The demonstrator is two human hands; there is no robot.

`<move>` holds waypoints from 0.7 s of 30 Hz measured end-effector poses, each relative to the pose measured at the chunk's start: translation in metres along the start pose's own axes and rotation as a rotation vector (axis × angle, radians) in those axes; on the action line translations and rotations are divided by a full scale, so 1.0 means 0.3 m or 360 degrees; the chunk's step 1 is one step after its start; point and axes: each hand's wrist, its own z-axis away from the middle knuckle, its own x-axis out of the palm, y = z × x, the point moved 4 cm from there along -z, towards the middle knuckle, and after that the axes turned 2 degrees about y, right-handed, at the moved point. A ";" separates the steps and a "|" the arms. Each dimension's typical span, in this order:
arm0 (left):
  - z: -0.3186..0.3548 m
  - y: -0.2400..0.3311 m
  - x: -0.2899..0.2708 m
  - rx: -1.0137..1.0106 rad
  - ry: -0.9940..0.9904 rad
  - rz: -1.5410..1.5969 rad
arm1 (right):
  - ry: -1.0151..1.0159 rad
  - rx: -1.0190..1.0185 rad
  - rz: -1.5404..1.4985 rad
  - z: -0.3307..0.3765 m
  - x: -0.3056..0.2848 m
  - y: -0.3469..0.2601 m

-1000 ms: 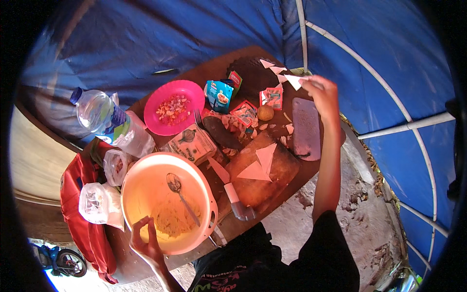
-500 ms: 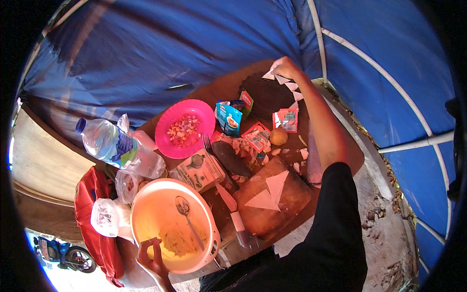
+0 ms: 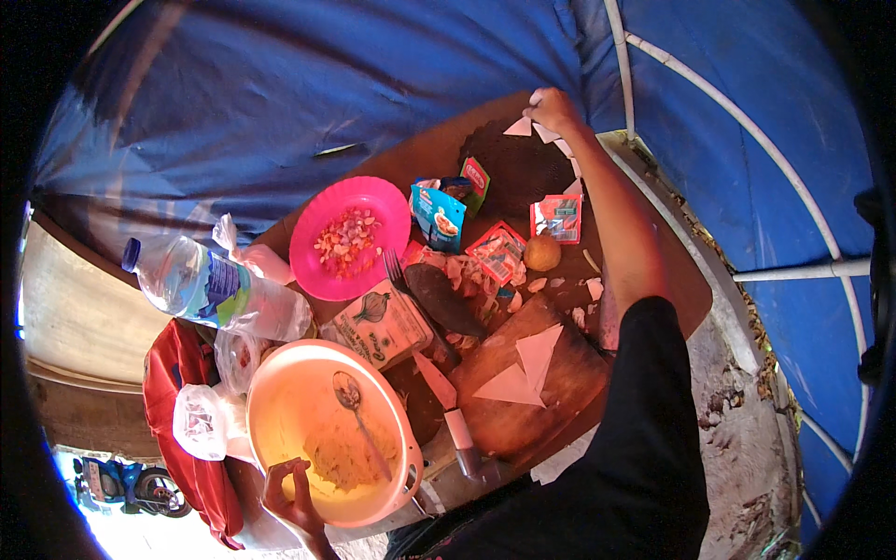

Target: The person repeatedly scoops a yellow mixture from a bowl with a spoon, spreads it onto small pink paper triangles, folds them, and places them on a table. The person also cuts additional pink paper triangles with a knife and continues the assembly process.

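Right hand point(image 3: 551, 109) and left hand point(image 3: 290, 493) were narrow, contents unclear | forearm point(image 3: 618, 210) brush could have shifted thin white triangles point(image 3: 519, 127) along round dark tray point(image 3: 509, 177)

I wear a black short-sleeved T-shirt point(image 3: 579, 495). Its loose right sleeve point(image 3: 649, 364) ends near my elbow. My right forearm point(image 3: 618, 219), right hand point(image 3: 553, 110) and left hand point(image 3: 292, 502) are bare.

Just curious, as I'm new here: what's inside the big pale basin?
Inside the basin are a metal spoon and a lumpy yellowish mixture. The left hand covers part of the near side, and anything beneath the mixture is hidden.
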 end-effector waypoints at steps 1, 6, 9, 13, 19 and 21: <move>0.003 -0.004 0.001 -0.0020 0.0004 0.0018 | 0.0065 0.0028 0.0013 0.012 -0.027 -0.023; 0.020 -0.040 -0.009 0.0218 0.0139 0.0372 | 0.0300 -0.0328 -0.0239 0.186 -0.234 -0.272; 0.040 -0.059 -0.023 0.0534 0.0130 0.0590 | 0.0026 -0.0377 -0.0631 0.445 -0.370 -0.448; 0.075 -0.084 -0.027 0.0552 0.0349 0.0463 | -0.0193 -0.0503 -0.0587 0.927 -0.499 -0.603; 0.098 -0.100 -0.036 0.0288 0.0404 0.0318 | -0.0772 -0.0170 -0.0507 1.351 -0.362 -0.614; 0.095 -0.106 -0.045 0.0152 0.0314 0.0343 | -0.0748 -0.0365 -0.0610 1.368 -0.347 -0.609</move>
